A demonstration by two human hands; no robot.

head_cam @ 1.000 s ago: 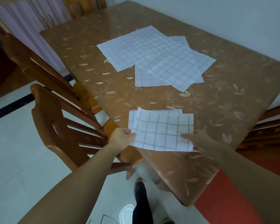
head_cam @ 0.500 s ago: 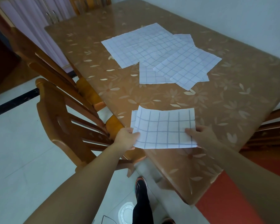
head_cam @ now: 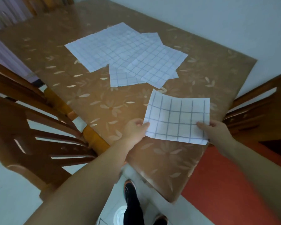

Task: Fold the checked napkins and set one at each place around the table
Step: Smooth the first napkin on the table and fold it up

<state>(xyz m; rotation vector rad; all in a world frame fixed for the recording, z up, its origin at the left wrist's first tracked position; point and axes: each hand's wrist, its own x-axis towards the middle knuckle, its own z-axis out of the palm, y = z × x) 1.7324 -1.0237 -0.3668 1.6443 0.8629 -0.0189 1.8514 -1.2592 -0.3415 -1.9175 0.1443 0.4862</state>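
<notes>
I hold one folded napkin (head_cam: 177, 117) over the near end of the table (head_cam: 104, 103). My left hand (head_cam: 136, 132) pinches its near left corner and my right hand (head_cam: 216, 132) pinches its near right corner. It is folded but not yet laid down, and no place in view has a napkin. The unfolded napkins (head_cam: 125, 51) lie overlapping mid-table, so I judge most of the folding and all of the setting-out is left.
</notes>
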